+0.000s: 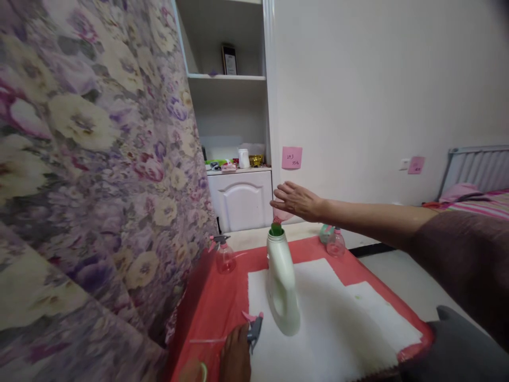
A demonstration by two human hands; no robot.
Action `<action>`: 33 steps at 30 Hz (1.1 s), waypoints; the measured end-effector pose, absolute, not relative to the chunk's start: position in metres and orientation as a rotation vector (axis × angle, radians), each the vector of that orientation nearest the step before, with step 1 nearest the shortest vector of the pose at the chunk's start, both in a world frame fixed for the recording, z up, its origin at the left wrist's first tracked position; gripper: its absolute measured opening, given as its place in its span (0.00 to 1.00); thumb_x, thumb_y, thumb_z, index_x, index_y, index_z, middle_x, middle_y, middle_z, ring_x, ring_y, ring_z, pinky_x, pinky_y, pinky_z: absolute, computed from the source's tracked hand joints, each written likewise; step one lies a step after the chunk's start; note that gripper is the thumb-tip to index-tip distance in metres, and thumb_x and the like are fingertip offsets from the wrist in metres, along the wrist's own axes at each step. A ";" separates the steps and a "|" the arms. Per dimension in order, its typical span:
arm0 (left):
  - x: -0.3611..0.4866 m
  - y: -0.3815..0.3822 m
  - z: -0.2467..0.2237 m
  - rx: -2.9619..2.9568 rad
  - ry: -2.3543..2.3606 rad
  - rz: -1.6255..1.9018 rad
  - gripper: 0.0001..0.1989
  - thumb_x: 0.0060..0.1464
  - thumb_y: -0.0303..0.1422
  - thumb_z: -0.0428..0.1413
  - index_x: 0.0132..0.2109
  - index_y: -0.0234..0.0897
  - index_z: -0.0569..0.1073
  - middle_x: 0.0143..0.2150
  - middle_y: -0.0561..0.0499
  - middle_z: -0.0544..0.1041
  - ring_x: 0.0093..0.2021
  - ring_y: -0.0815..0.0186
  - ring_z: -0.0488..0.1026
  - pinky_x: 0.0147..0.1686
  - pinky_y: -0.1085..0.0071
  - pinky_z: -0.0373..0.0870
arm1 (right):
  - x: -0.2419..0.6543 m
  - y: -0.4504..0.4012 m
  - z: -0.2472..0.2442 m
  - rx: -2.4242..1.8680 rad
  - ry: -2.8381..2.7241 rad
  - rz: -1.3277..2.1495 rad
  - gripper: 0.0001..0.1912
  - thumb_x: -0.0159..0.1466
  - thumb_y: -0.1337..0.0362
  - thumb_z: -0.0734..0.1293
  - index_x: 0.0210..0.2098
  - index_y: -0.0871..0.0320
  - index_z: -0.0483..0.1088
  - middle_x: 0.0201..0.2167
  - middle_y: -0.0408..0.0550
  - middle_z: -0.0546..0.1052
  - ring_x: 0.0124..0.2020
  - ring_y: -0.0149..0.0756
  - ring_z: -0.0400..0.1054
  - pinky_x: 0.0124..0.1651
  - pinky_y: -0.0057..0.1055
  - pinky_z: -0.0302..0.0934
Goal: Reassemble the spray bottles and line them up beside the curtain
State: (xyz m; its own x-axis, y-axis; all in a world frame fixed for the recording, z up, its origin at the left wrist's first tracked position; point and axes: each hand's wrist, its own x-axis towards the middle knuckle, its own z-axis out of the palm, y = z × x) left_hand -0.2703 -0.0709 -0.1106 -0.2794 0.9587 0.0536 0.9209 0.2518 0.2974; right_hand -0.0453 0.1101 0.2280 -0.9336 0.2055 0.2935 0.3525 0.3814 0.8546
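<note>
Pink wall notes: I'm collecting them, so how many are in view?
2: one pink note beside the shelves, the other pink note farther right, near the bed.

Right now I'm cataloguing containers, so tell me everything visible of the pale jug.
The jug, pale green and seemingly plastic, has a side handle and a ridged, uncapped neck. It stands upright on the white sheet. Something green sits at its mouth, below a pinkish bottle in the right hand. Its contents are hidden.
</note>
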 end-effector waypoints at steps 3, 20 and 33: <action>-0.271 -0.071 -0.110 1.797 2.379 0.414 0.27 0.57 0.18 0.41 0.61 0.37 0.67 0.60 0.44 0.71 0.60 0.64 0.66 0.56 0.70 0.57 | -0.047 0.107 0.228 -0.509 -2.490 -1.628 0.20 0.63 0.71 0.60 0.54 0.53 0.64 0.49 0.51 0.69 0.48 0.47 0.59 0.53 0.42 0.53; -0.273 -0.071 -0.115 1.828 2.385 0.487 0.25 0.58 0.20 0.41 0.60 0.34 0.67 0.60 0.44 0.72 0.60 0.61 0.65 0.58 0.68 0.57 | -0.029 0.113 0.216 -0.539 -2.570 -1.358 0.28 0.60 0.75 0.61 0.59 0.55 0.60 0.54 0.56 0.68 0.52 0.49 0.59 0.54 0.42 0.52; -0.267 -0.072 -0.101 1.974 2.316 0.470 0.25 0.56 0.20 0.44 0.58 0.37 0.70 0.53 0.46 0.74 0.55 0.63 0.68 0.56 0.68 0.60 | 0.062 0.116 0.035 -0.925 -2.100 0.756 0.39 0.49 0.62 0.74 0.57 0.49 0.56 0.55 0.52 0.68 0.57 0.51 0.65 0.51 0.48 0.66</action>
State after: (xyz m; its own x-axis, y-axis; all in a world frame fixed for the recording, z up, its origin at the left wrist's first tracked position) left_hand -0.2674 -0.0724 -0.1007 -0.1770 0.9729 0.1486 0.9539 0.1324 0.2694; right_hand 0.0622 0.1155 0.0349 -0.4921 0.7895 0.3668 0.3746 0.5724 -0.7294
